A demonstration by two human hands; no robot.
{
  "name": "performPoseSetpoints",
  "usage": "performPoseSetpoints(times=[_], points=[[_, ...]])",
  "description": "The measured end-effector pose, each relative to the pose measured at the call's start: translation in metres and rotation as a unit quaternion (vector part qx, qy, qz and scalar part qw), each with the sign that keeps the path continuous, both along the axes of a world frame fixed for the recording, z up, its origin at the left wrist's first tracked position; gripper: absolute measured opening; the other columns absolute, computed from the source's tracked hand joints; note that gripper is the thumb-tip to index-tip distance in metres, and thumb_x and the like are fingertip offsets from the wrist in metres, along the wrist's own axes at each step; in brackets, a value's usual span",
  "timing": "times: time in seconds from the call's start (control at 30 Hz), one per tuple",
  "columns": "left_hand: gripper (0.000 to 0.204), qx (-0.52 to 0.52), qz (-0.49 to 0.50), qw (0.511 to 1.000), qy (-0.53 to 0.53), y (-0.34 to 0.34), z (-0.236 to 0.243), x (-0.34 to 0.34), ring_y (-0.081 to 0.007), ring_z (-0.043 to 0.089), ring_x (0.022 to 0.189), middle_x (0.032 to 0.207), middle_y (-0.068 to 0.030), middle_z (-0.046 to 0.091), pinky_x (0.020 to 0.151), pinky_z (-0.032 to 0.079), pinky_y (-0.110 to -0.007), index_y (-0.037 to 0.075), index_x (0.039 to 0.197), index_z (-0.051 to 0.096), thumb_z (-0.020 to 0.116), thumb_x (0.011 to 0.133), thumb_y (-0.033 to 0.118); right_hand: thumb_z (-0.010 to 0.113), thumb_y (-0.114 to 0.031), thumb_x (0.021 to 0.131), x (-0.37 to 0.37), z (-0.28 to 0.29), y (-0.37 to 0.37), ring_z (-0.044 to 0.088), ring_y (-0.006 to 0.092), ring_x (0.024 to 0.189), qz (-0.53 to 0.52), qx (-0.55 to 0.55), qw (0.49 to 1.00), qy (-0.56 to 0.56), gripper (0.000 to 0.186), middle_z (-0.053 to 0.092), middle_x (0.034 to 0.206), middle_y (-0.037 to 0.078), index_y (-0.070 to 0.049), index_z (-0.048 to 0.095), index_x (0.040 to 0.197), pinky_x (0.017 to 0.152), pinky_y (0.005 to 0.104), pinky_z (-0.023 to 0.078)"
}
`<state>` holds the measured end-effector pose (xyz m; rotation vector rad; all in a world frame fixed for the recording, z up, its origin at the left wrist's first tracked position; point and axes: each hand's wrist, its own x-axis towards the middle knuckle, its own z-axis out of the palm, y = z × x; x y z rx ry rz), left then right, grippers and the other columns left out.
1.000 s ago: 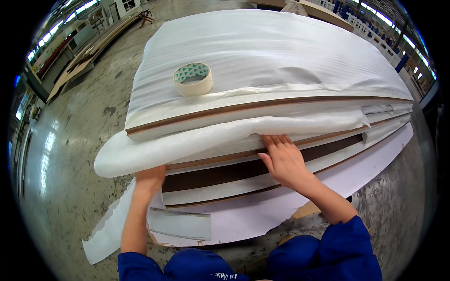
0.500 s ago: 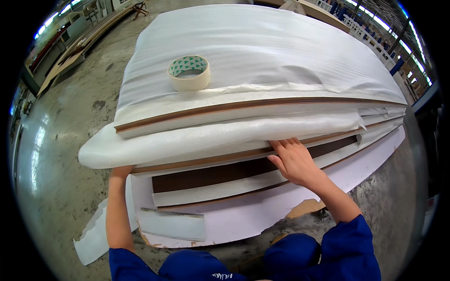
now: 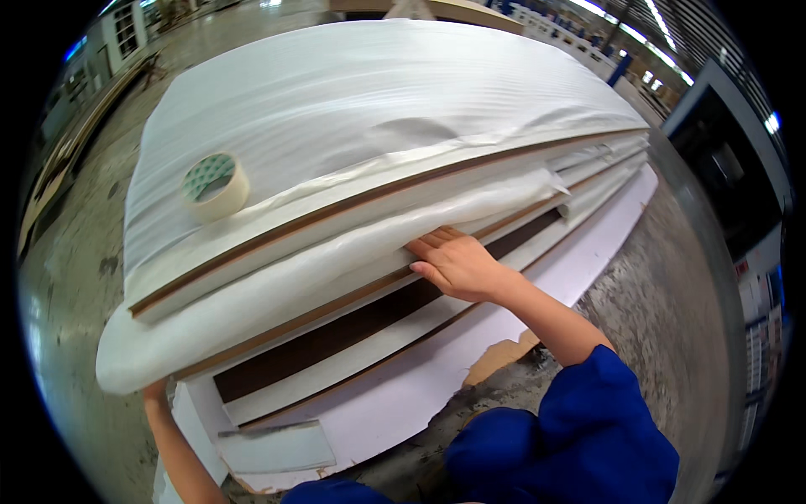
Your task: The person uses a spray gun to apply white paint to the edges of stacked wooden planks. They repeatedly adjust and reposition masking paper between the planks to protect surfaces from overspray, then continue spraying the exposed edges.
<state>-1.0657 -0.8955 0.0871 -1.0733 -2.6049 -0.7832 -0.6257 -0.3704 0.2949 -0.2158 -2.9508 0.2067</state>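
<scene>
A stack of large panels with brown edges lies before me, and white foam sheet covers its top. A loose fold of foam sheet bulges out from between the upper layers. My right hand rests at the fold's lower side, fingers stretched and their tips partly tucked under it, thumb apart. At the stack's near left corner, my left hand is mostly hidden by the fold, so its fingers do not show. Under the fold runs a brown panel edge. A roll of cream tape sits on top of the stack.
Below lies a pale lilac sheet with a torn brown edge, bearing a small greyish-white rectangular piece. Grey concrete floor surrounds the stack. Long boards lie at far left, and a dark-fronted cabinet-like structure stands at right.
My view has turned, so the stack appears tilted and shifted left. My right hand stays against the foam fold, and my left hand stays at the near left corner.
</scene>
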Motion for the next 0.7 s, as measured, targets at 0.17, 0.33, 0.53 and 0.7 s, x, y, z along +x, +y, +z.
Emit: performPoseSetpoints(times=[0.17,0.33,0.53,0.7], points=[[0.049,-0.024,0.021,0.999,0.024,-0.021,0.001,-0.008,-0.0283,0.047,0.122,0.132,-0.0131,0.051,0.104,0.038,-0.04,0.007,0.132,0.047,0.06,0.09,0.029,0.045,-0.032,0.095,0.039,0.002,0.039,0.062,0.0392,0.081,-0.178,0.041,0.981,-0.066,0.036,0.065,0.083,0.021,0.0,0.061,0.091,0.074,0.0469,0.049],[0.052,-0.045,0.027,0.997,0.057,-0.005,-0.01,-0.012,-0.0264,0.044,0.126,0.137,-0.0123,0.046,0.105,0.037,-0.039,0.007,0.137,0.041,0.057,0.093,0.03,0.045,-0.025,0.092,0.06,-0.015,0.118,0.059,0.0403,0.087,-0.176,0.1,0.979,-0.012,0.029,0.064,0.093,0.022,-0.003,0.063,0.096,0.079,0.0476,0.047],[0.056,-0.184,0.086,0.955,0.218,-0.086,-0.016,0.014,-0.0241,0.039,0.131,0.144,-0.0114,0.04,0.107,0.036,-0.036,0.008,0.143,0.034,0.054,0.095,0.031,0.051,-0.017,0.087,0.061,-0.028,0.115,0.057,0.0386,0.094,-0.095,0.119,0.988,0.017,0.021,0.061,0.1,0.021,-0.001,0.06,0.096,0.086,0.0473,0.044],[0.038,0.176,0.155,0.862,-0.449,-0.017,0.115,0.163,-0.0209,0.048,0.121,0.131,-0.0158,0.048,0.097,0.043,-0.034,0.002,0.126,0.047,0.049,0.098,0.027,0.06,0.005,0.082,0.17,-0.016,0.096,0.058,0.0306,0.112,-0.151,0.054,0.976,0.147,0.035,0.063,0.118,0.015,-0.002,0.061,0.116,0.102,0.0404,0.041]])
